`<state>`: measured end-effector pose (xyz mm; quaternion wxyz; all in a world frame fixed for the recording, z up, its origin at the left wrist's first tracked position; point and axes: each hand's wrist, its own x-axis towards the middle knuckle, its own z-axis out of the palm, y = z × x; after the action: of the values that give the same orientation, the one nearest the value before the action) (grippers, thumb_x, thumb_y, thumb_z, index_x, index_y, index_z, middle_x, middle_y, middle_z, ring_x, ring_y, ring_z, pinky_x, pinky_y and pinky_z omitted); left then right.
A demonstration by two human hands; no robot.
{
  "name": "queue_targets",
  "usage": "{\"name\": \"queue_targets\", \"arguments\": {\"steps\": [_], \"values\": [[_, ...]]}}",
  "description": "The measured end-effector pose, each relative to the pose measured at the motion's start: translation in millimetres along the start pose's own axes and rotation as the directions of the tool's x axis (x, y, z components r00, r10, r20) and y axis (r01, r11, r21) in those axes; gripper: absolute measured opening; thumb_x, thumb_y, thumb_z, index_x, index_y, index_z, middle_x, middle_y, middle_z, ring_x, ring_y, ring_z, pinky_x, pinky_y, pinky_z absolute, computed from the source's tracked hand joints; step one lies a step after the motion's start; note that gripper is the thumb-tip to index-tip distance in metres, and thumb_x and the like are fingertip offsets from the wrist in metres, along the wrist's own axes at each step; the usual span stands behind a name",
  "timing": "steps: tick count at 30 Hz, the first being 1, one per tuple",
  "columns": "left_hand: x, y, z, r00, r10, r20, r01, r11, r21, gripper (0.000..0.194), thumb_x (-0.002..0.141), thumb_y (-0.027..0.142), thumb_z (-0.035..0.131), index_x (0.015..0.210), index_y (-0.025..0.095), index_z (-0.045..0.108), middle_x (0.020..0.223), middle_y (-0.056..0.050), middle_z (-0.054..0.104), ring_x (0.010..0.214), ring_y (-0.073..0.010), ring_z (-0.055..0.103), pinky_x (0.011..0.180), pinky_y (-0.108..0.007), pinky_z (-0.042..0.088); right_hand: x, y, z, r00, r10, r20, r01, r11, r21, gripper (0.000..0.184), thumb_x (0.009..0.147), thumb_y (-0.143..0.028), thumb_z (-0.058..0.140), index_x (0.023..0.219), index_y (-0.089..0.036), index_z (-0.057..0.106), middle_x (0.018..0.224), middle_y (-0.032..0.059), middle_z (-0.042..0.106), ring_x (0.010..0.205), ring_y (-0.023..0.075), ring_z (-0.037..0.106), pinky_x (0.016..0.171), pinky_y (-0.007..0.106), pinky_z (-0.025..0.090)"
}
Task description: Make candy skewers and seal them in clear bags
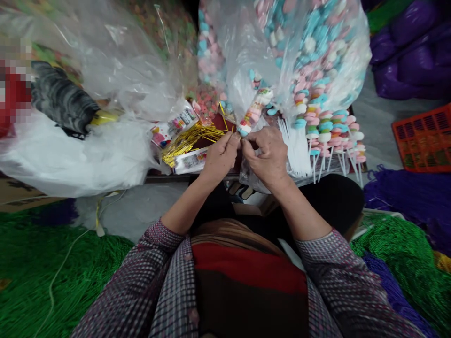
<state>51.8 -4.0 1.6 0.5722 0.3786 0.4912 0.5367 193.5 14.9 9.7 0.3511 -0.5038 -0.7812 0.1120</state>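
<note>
Candy skewer (252, 113) slants up and to the right, just above the middle of the frame, its lower end caught between our fingers; it seems sleeved in clear film, with print showing near its upper end. Our left hand (221, 156) is closed in a pinch, thumb against forefinger, right at that lower end; our right hand (268, 154) comes in from the other side, fingers curled, gripping the same spot. Whether a tie is also between the fingertips we cannot tell, because they cover it. Gold twist ties (190, 140) lie loose left of the hands, between two printed packets, one above (176, 123) and one below (190, 160), so we judge the step in hand to be gathering or fastening the wrapping at the skewer's neck. As we read it, the next move calls for one hand to steady that neck while the other twists snugly, without squashing the soft lowest sweet. White sticks (294, 150) lie bundled just right of our right hand on the surface (219, 120); beyond them, toward the right of the frame, a row of loaded skewers (326, 126) lies with stick ends pointing down, under a bulging candy bag (333, 51).
</note>
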Motion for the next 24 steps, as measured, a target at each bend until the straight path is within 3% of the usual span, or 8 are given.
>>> {"name": "queue_targets", "arguments": {"steps": [3, 6, 8, 11, 13, 17, 20, 24], "values": [[1, 1, -0.1, 0.992, 0.124, 0.011, -0.125, 0.990, 0.073, 0.020, 0.093, 0.033, 0.070, 0.079, 0.022, 0.061, 0.072, 0.002, 0.061, 0.074, -0.0141, 0.062, 0.071, -0.024, 0.048, -1, -2, -4, 1.000, -0.013, 0.004, 0.013, 0.999, -0.029, 0.022, 0.097, -0.028, 0.051, 0.079, -0.026, 0.065, 0.077, 0.0049, 0.065, 0.087, 0.0242, 0.065, 0.098, 0.050, 0.050], [6, 8, 2.7, 0.983, 0.174, 0.052, -0.172, 0.984, -0.043, 0.010, 0.091, 0.024, 0.070, 0.101, 0.023, 0.066, 0.099, -0.002, 0.069, 0.110, -0.0194, 0.068, 0.090, -0.029, 0.052, -5, -4, -6, 0.999, -0.052, -0.012, 0.051, 0.998, -0.035, 0.021, 0.095, -0.023, 0.052, 0.078, -0.027, 0.064, 0.074, 0.0026, 0.065, 0.082, 0.0221, 0.064, 0.101, 0.049, 0.050], [8, 19, 5.8, 0.980, 0.163, 0.115, -0.145, 0.978, -0.150, 0.015, 0.093, 0.021, 0.064, 0.108, 0.024, 0.067, 0.099, -0.002, 0.069, 0.113, -0.0204, 0.069, 0.092, -0.032, 0.054, -8, -5, -7, 0.996, -0.072, -0.045, 0.071, 0.997, -0.013, 0.020, 0.093, -0.021, 0.052, 0.077, -0.027, 0.063, 0.072, 0.0014, 0.064, 0.078, 0.0204, 0.064, 0.098, 0.047, 0.051], [4, 41, 7.8, 0.951, 0.214, 0.222, -0.131, 0.932, -0.339, 0.021, 0.095, 0.025, 0.056, 0.111, 0.023, 0.069, 0.089, -0.002, 0.071, 0.102, -0.0197, 0.073, 0.093, -0.036, 0.056, -9, -4, -10, 0.996, -0.025, -0.085, 0.031, 0.997, 0.067, 0.017, 0.093, -0.022, 0.054, 0.079, -0.025, 0.063, 0.073, 0.0010, 0.064, 0.077, 0.0192, 0.064, 0.087, 0.041, 0.055], [-5, 51, 4.8, 0.927, 0.260, 0.272, -0.142, 0.911, -0.388, 0.027, 0.097, 0.038, 0.053, 0.105, 0.022, 0.073, 0.076, -0.003, 0.069, 0.094, -0.0217, 0.073, 0.094, -0.039, 0.057, -8, -2, -14, 0.996, 0.023, -0.082, -0.014, 0.994, 0.110, 0.014, 0.094, -0.026, 0.057, 0.082, -0.025, 0.065, 0.075, 0.0010, 0.066, 0.078, 0.0192, 0.064, 0.082, 0.039, 0.055], [-21, 47, -7.0, 0.945, 0.149, 0.290, -0.124, 0.987, -0.101, 0.047, 0.094, 0.059, 0.060, 0.071, 0.020, 0.074, 0.059, -0.004, 0.062, 0.074, -0.0210, 0.069, 0.081, -0.036, 0.057, 1, 1, -27, 0.990, 0.067, -0.123, -0.046, 0.985, 0.167, 0.017, 0.097, -0.029, 0.057, 0.085, -0.026, 0.069, 0.080, 0.0014, 0.068, 0.081, 0.0191, 0.065, 0.087, 0.042, 0.055], [-21, 34, -8.8, 0.949, 0.023, 0.315, -0.053, 0.995, 0.087, 0.052, 0.091, 0.063, 0.063, 0.063, 0.019, 0.069, 0.056, -0.004, 0.060, 0.060, -0.0162, 0.061, 0.062, -0.029, 0.050, 4, -3, -35, 0.985, 0.040, -0.167, -0.005, 0.979, 0.203, 0.020, 0.099, -0.030, 0.055, 0.086, -0.027, 0.070, 0.080, 0.0020, 0.069, 0.085, 0.0200, 0.067, 0.094, 0.046, 0.054], [-3, 29, -1.1, 0.965, -0.027, 0.262, 0.042, 0.998, -0.052, 0.071, 0.093, 0.081, 0.036, 0.078, 0.020, 0.068, 0.043, 0.004, 0.038, 0.037, -0.0087, 0.033, 0.042, -0.025, 0.030, -4, -10, -36, 0.983, -0.127, -0.136, 0.151, 0.971, 0.185, 0.021, 0.100, -0.036, 0.057, 0.085, -0.028, 0.070, 0.080, 0.0015, 0.072, 0.084, 0.0199, 0.069, 0.102, 0.049, 0.052]]}}
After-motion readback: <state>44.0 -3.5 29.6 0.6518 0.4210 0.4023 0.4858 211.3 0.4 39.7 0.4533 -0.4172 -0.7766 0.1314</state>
